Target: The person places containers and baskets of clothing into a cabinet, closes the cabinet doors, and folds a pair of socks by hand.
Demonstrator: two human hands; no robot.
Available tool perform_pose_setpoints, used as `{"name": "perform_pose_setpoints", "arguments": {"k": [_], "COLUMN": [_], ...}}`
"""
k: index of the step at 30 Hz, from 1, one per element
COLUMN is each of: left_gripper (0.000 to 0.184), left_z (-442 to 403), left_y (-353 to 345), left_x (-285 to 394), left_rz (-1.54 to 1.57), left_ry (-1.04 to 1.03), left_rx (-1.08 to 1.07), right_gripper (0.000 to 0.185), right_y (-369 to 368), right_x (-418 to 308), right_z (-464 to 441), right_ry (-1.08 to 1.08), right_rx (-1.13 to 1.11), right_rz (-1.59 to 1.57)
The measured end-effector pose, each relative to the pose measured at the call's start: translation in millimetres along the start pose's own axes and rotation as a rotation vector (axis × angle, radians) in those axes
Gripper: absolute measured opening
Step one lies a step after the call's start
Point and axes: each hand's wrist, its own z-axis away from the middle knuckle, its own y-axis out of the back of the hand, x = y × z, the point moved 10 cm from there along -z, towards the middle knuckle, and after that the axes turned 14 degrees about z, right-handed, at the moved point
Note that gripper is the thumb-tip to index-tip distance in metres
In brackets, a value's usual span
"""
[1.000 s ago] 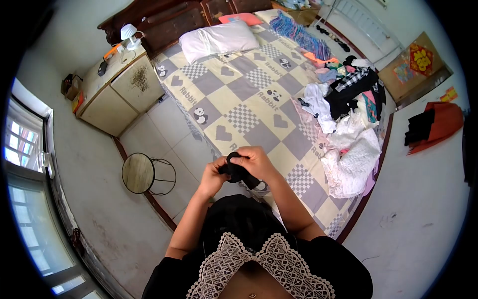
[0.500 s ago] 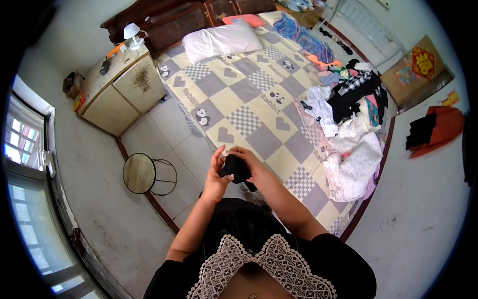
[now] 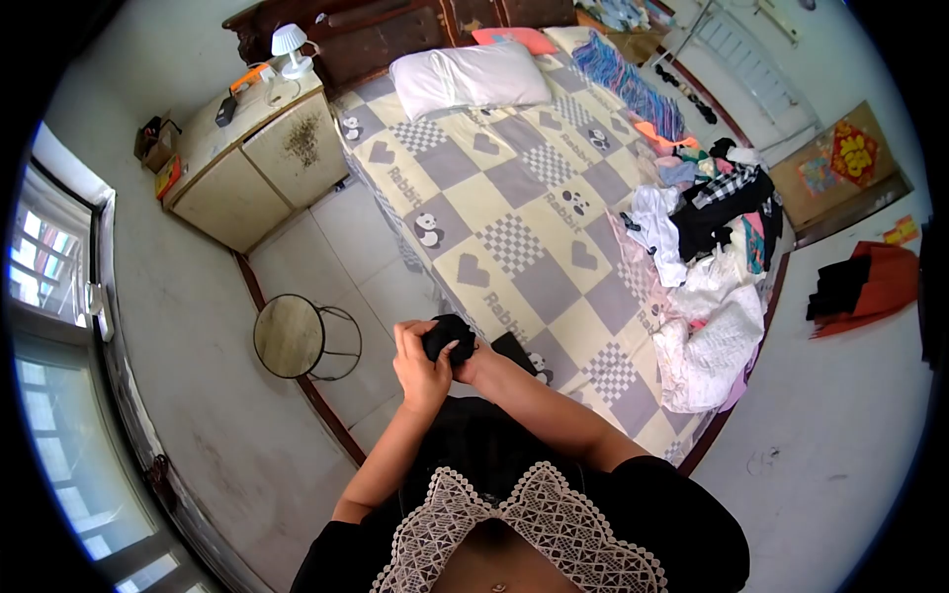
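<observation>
A bunched black cloth (image 3: 450, 340) is held between both hands in front of my chest, near the bed's lower left edge. My left hand (image 3: 420, 361) wraps round its left side, with the thumb across its front. Behind and to the right of the bundle, my right hand (image 3: 474, 362) grips it, its fingers mostly hidden by the cloth. Another flat black item (image 3: 513, 350) lies on the bed's patterned sheet (image 3: 542, 272), just right of my right hand.
A round stool (image 3: 289, 336) stands on the tiled floor at left. Beyond it are a cabinet (image 3: 232, 188) and a white lamp (image 3: 291, 49). Piled clothes (image 3: 707, 326) lie along the bed's right side, and a white pillow (image 3: 470, 79) lies near the headboard.
The black cloth is now a rounder bundle, and both hands have moved slightly left and down with it. The flat black item on the bed has come into clearer view. The camera view has shifted.
</observation>
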Motion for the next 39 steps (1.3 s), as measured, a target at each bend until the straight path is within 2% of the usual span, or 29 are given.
{"name": "perform_pose_setpoints", "arguments": {"k": [5,7,9,11,12,13,15,16,19,20,21,22,23,25,27,29,31,33,35,37,39], "left_gripper": [0.033,0.029,0.027,0.027,0.028,0.029,0.03,0.03,0.031,0.03,0.029,0.027,0.027,0.027,0.032,0.042,0.052,0.058,0.053,0.043,0.037], "left_z": [-34.0,-45.6,-44.3,-52.0,-54.0,-56.0,-66.5,-71.7,-85.9,-88.5,-93.9,-100.8,-109.3,-129.3,-152.5,-171.3,-204.8,-232.1,-264.2,-285.8,-298.8], "left_y": [48.3,65.2,66.2,77.0,85.0,93.4,100.2,108.4,125.7,131.2,136.6,143.1,146.5,160.0,158.3,143.5,125.7,107.3,104.1,110.5,127.9], "left_x": [-14.7,-17.2,-68.4,-72.8,-83.0,-93.1,-102.1,-106.6,-134.2,-153.0,-164.2,-167.1,-174.4,-187.9,-207.1,-244.3,-255.0,-273.1,-277.1,-285.0,-296.6], "left_rz": [-0.169,-0.137,0.106,0.067,0.012,-0.044,-0.01,0.007,0.069,0.101,0.13,0.067,0.05,-0.062,-0.18,-0.03,0.027,0.111,0.128,-0.043,-0.16], "left_ry": [-0.102,-0.168,0.137,0.134,0.205,0.275,0.269,0.275,0.302,0.365,0.427,0.462,0.467,0.419,0.484,0.637,0.504,0.663,0.622,0.712,0.727], "left_rx": [0.079,0.103,-0.024,0.0,0.037,0.074,0.102,0.174,0.304,0.336,0.374,0.391,0.417,0.508,0.458,0.376,0.318,0.229,0.278,0.251,0.309], "right_gripper": [0.03,0.029,0.028,0.027,0.024,0.024,0.021,0.024,0.03,0.041,0.041,0.044,0.048,0.05,0.049,0.049,0.052,0.054,0.055,0.056,0.06], "right_y": [-37.9,-53.8,-51.7,-75.4,-66.7,-66.4,-62.6,-69.2,-105.4,-114.5,-118.9,-137.0,-154.9,-164.0,-168.4,-175.7,-182.5,-185.7,-187.7,-194.3,-204.5], "right_x": [-1.6,-8.1,0.0,-4.7,-4.9,-2.2,-21.5,-33.4,-61.4,-59.5,-64.8,-66.2,-65.1,-70.7,-90.8,-115.0,-147.3,-176.2,-197.7,-207.3,-212.8], "right_z": [-40.4,-40.5,-64.9,-61.8,-64.1,-72.6,-83.7,-86.3,-92.5,-109.1,-116.6,-126.8,-138.4,-168.8,-196.4,-217.0,-237.4,-260.9,-287.7,-309.9,-334.7], "right_ry": [0.036,0.124,0.099,0.18,0.188,0.185,0.306,0.352,0.464,0.412,0.402,0.41,0.411,0.374,0.46,0.389,0.438,0.388,0.252,0.061,0.06], "right_rx": [-0.035,0.094,0.091,0.142,0.285,0.287,0.416,0.414,0.403,0.227,0.219,0.098,-0.034,-0.106,-0.094,-0.082,-0.078,-0.078,-0.087,-0.063,-0.078], "right_rz": [0.117,0.158,0.192,0.255,0.309,0.307,0.612,0.798,0.767,0.794,0.8,0.877,0.95,1.015,1.039,1.027,1.038,1.026,1.041,1.015,0.987]}}
